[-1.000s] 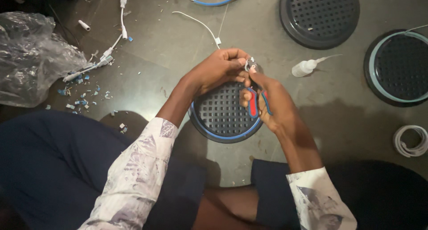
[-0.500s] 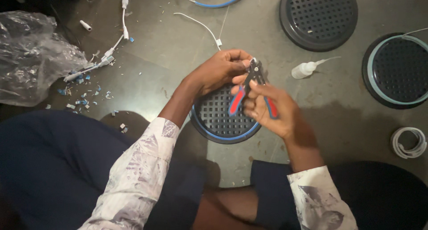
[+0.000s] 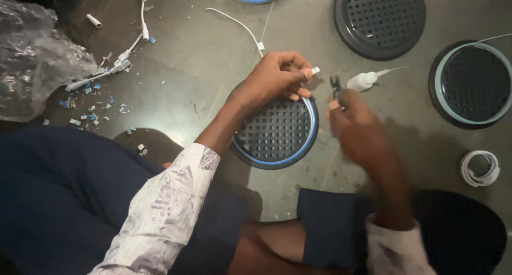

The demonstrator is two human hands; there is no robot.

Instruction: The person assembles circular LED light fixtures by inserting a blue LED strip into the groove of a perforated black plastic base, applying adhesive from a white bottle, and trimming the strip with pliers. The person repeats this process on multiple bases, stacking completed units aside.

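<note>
My left hand [image 3: 274, 77] pinches the end of a thin white wire [image 3: 237, 24], whose small white tip [image 3: 315, 70] sticks out past my fingers. Its cable runs up and left across the floor. My right hand [image 3: 357, 128] is blurred with motion and grips a pair of pliers [image 3: 336, 88], whose dark jaws point up just right of the wire tip. Both hands hover over a round dark perforated grille with a blue rim [image 3: 277, 133] lying on the floor.
Two more round grilles lie at the top [image 3: 380, 19] and right [image 3: 472, 83]. A small white squeeze bottle [image 3: 368, 80] lies beside the pliers. A coil of white wire [image 3: 480, 168] sits right; crumpled plastic [image 3: 32, 56], wire scraps [image 3: 96, 107] left.
My right hand has pulled the pliers off the wire end and swung right and down. The wire tip now shows free in my left hand.
</note>
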